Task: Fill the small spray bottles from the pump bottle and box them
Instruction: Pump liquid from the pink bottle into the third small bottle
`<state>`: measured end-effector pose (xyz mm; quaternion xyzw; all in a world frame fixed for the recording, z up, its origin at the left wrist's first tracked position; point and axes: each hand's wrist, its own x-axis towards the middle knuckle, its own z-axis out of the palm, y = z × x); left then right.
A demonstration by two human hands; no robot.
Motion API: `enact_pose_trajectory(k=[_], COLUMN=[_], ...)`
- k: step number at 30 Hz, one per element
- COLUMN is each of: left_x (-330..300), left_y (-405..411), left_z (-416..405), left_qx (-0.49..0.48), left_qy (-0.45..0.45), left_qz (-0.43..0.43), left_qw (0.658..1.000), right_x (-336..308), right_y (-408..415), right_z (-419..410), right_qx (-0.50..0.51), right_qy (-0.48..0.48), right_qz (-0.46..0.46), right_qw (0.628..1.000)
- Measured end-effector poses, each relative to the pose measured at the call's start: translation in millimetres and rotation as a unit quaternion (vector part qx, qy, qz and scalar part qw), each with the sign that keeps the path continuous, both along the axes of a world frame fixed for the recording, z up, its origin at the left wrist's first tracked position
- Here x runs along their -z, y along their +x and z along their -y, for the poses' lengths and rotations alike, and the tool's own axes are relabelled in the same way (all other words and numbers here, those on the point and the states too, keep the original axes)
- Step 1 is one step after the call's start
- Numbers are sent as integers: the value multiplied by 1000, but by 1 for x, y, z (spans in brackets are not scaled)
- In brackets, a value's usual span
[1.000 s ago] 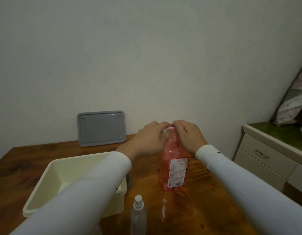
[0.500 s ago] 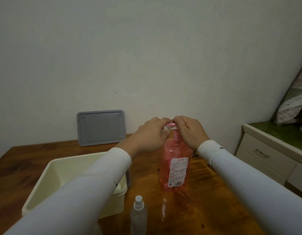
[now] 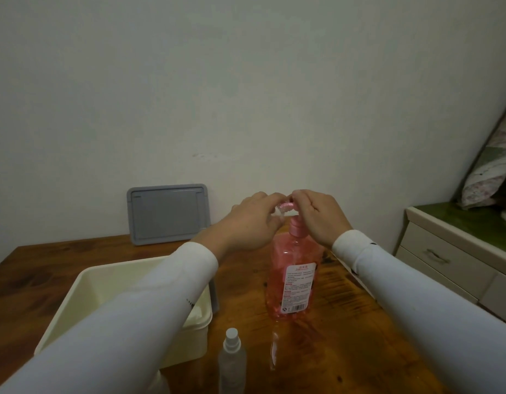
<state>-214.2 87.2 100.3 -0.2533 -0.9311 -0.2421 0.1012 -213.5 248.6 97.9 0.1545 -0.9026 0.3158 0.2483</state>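
A tall pink pump bottle with a white label stands upright on the wooden table. My right hand rests on its pink pump head, fingers curled over the top. My left hand is closed around something small and clear at the spout; most of it is hidden by the fingers. A small clear spray bottle with a white cap stands alone near the front edge. A cream box sits open at the left, partly under my left sleeve.
A grey lid leans against the wall behind the box. A white drawer cabinet with a green top stands to the right of the table, with a patterned pillow above it.
Both hands and the pump head have risen a little above the bottle's neck. The bottle, the spray bottle and the box have stayed in place.
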Motion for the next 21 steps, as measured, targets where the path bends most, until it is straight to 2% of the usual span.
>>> enact_pose_trajectory(k=[8, 15, 21], left_x=[8, -2, 11], left_y=[-1, -1, 2], left_z=[1, -1, 1], left_qx=[3, 9, 13], left_qy=[-9, 12, -12], left_qz=[19, 10, 33], left_qw=[1000, 1000, 999], right_x=[9, -1, 21], right_y=[2, 1, 2], right_z=[1, -3, 1], right_qx=[2, 0, -19], right_qy=[-15, -26, -54], right_qz=[36, 18, 28], right_qw=[999, 1000, 998])
